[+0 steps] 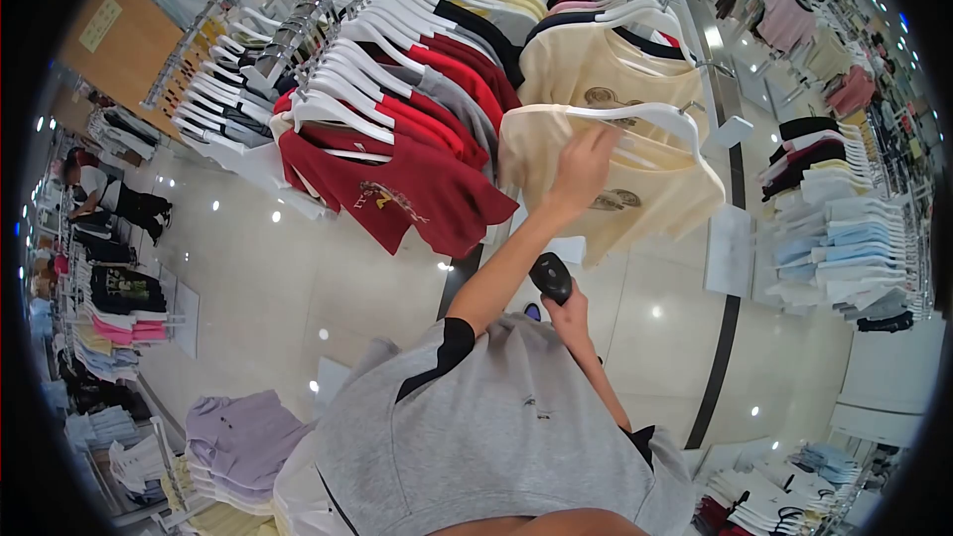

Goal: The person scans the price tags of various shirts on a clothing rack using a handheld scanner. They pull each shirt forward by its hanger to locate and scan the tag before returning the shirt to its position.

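My left hand (584, 167) reaches up to the neckline of a cream T-shirt (660, 189) with a small dark print. Its fingers are closed at the collar edge, and their tips are partly hidden. The T-shirt hangs on a white hanger (650, 115) at the front of a rail. Lower down, my right hand (568, 316) grips a black handheld scanner (551, 278) whose rounded head points up, just below the T-shirt's hem. Behind hangs another cream T-shirt (556, 65) with a similar print.
Left of the cream T-shirts, a dark red T-shirt (397, 184) fronts a row of red and grey ones on white hangers. More racks stand at right, with light blue clothes (854, 233), and at lower left, with a lilac top (243, 432). A person (114, 194) stands far left.
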Demonstrator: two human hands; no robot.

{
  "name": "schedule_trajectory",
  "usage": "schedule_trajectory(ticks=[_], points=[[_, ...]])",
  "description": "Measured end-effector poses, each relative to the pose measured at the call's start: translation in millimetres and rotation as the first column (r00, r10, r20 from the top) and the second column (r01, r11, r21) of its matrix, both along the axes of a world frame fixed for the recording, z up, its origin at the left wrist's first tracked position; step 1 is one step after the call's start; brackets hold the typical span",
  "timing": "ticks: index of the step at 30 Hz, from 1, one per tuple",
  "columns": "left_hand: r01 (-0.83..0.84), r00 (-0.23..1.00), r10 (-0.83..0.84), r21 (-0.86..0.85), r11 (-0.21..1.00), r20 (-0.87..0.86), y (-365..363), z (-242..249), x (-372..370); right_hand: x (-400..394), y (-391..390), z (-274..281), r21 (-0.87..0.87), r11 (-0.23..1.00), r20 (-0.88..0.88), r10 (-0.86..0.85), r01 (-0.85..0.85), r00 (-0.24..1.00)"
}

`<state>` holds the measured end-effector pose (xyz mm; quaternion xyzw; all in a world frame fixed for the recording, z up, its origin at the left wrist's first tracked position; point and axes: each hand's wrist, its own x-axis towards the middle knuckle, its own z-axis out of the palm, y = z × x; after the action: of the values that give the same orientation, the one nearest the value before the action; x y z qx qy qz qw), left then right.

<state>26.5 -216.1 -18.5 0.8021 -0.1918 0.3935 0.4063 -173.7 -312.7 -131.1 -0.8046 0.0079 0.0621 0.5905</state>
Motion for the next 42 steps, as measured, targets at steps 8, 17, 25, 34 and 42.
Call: schedule_trajectory(ticks=[8,17,25,34,42], points=[[0.255,0.868,-0.368,-0.335,0.907,-0.334,0,38,-2,-1,1,-2,-0.006,0.999,-0.011,0.032,-0.032,0.999],[0.496,0.358,-0.934,-0.845,0.2,-0.011,-72,61,-5,-1,-1,-8,-0.023,0.999,0.022,0.028,-0.028,0.999],[0.614,0.534,-0.844,-0.666,0.423,-0.044,-41,53,-103,2,-12,-25,-0.017,0.988,0.218,0.152,-0.152,0.964],[0.307,0.951,-0.066,-0.949,0.068,0.302,168,139,-77,0,-1,-60,-0.087,0.981,-0.028,0.171,-0.172,0.985],[-0.003,1.0,-0.01,-0.996,0.086,-0.003,286,59,-76,-2,17,-45,-0.136,0.932,0.054,0.345,-0.335,0.937]])
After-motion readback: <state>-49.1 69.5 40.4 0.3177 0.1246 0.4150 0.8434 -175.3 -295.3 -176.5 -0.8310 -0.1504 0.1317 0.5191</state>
